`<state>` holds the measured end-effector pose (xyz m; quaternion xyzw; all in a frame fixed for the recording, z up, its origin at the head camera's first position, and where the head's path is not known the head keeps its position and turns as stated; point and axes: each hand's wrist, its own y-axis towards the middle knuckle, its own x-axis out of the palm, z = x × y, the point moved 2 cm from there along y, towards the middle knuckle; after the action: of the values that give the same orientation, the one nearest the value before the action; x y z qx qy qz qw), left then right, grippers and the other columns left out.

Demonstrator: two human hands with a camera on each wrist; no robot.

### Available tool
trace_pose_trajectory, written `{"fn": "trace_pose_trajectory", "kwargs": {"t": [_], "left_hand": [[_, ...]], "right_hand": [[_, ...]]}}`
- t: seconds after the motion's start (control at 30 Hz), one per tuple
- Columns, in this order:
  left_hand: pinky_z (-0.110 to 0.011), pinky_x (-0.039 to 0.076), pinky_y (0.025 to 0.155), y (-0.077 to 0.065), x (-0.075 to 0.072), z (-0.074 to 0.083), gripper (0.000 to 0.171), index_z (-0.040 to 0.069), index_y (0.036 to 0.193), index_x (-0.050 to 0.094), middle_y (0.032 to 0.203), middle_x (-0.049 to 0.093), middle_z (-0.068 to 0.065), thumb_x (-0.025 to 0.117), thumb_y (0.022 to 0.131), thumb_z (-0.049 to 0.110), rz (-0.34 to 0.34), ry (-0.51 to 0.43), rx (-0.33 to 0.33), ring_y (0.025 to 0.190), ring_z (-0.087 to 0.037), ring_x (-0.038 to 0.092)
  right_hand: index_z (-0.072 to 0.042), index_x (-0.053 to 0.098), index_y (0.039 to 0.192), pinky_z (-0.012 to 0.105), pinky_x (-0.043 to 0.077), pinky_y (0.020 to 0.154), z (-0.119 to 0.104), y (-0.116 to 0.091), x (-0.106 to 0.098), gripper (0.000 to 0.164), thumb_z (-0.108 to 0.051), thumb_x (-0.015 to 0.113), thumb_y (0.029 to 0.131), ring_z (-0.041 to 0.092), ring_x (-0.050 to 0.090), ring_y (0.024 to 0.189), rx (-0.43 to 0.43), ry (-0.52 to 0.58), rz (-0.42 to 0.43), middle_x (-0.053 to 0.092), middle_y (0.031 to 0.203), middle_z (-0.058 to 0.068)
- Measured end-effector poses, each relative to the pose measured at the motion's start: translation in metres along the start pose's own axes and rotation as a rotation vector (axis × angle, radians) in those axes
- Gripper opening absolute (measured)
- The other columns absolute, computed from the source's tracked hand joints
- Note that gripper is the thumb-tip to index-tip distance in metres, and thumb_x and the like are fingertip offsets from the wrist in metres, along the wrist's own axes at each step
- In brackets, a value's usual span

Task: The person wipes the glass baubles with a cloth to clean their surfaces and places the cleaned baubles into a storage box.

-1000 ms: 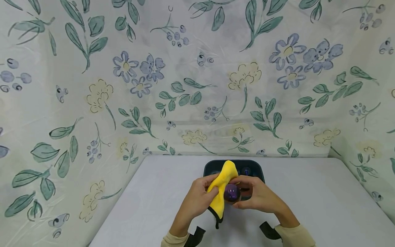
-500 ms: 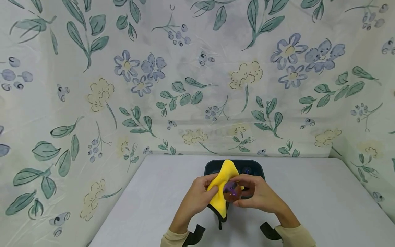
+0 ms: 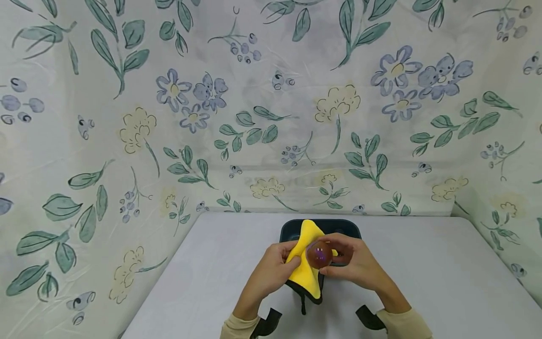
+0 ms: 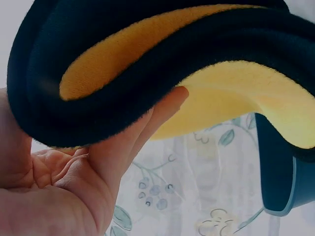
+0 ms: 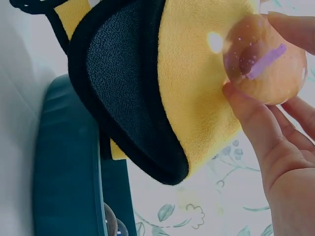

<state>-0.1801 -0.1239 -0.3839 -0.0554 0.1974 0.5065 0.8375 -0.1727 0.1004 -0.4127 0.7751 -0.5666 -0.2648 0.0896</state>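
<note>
My left hand (image 3: pixel 273 267) pinches a yellow cloth (image 3: pixel 306 278) between thumb and fingers; the cloth has black edging and a dark reverse side. Folds of this cloth (image 4: pixel 221 93) spread over the fingers in the left wrist view. A shiny see-through ball (image 3: pixel 319 254), amber with purple glints, is held by the thumb and fingertips of my right hand (image 3: pixel 360 263). In the right wrist view the ball (image 5: pixel 266 59) lies against the yellow face of the cloth. Both hands are raised in front of a dark teal tray (image 3: pixel 290 230), partly covering it.
The tray wall (image 5: pixel 64 162) stands below the cloth in the right wrist view, with round glassy balls (image 5: pixel 111 220) just visible inside. A white table (image 3: pixel 203 282) lies under everything. Behind it hangs a floral curtain (image 3: pixel 271 117).
The ball has turned in my right fingers, from dark purple to amber, and risen slightly with that hand. The cloth's lower edge has swung right. My left hand keeps its place.
</note>
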Motion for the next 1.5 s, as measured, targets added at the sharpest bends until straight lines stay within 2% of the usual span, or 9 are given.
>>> {"fn": "trace_pose_trajectory", "kwargs": {"t": [0.43,0.77,1.03,1.27,1.5], "left_hand": [[-0.025,0.064,0.071,0.000,0.001,-0.002,0.044,-0.002,0.141,0.059,0.100,0.076,-0.012,0.057,0.099,0.013,-0.013,-0.012,-0.051,0.076,-0.015,0.072],[-0.025,0.064,0.072,-0.002,0.003,0.002,0.045,-0.001,0.141,0.059,0.103,0.077,-0.013,0.058,0.098,0.011,0.001,-0.035,-0.045,0.079,-0.016,0.073],[-0.027,0.064,0.074,-0.004,0.005,0.004,0.048,-0.002,0.144,0.056,0.109,0.076,-0.016,0.059,0.098,0.011,0.018,-0.032,-0.041,0.081,-0.016,0.072],[-0.031,0.065,0.078,-0.008,0.004,0.009,0.051,-0.003,0.147,0.053,0.120,0.074,-0.020,0.060,0.099,0.011,0.041,-0.033,-0.019,0.087,-0.018,0.072],[-0.028,0.064,0.077,-0.008,0.006,0.012,0.050,-0.002,0.147,0.053,0.125,0.072,-0.021,0.060,0.100,0.012,0.079,-0.025,0.001,0.087,-0.017,0.070]], "right_hand": [[-0.013,0.064,0.132,0.029,0.063,0.087,0.002,0.001,-0.001,0.055,-0.009,0.086,0.082,0.011,0.074,0.105,0.020,0.023,0.048,0.067,0.131,0.016],[-0.006,0.060,0.138,0.032,0.063,0.090,0.008,0.002,-0.004,0.060,-0.009,0.084,0.084,0.016,0.073,0.111,0.068,0.047,0.059,0.061,0.137,0.023],[-0.009,0.066,0.133,0.025,0.061,0.091,0.012,0.000,-0.008,0.051,-0.013,0.084,0.084,0.021,0.072,0.103,0.044,-0.056,0.054,0.069,0.127,0.015],[-0.013,0.066,0.134,0.032,0.063,0.084,0.012,-0.001,-0.009,0.054,-0.015,0.085,0.083,0.014,0.070,0.092,0.046,-0.090,0.021,0.070,0.124,0.010],[-0.012,0.065,0.134,0.026,0.061,0.091,0.010,-0.001,-0.007,0.057,-0.014,0.086,0.081,0.012,0.070,0.101,0.052,-0.066,-0.016,0.067,0.126,0.011]]}}
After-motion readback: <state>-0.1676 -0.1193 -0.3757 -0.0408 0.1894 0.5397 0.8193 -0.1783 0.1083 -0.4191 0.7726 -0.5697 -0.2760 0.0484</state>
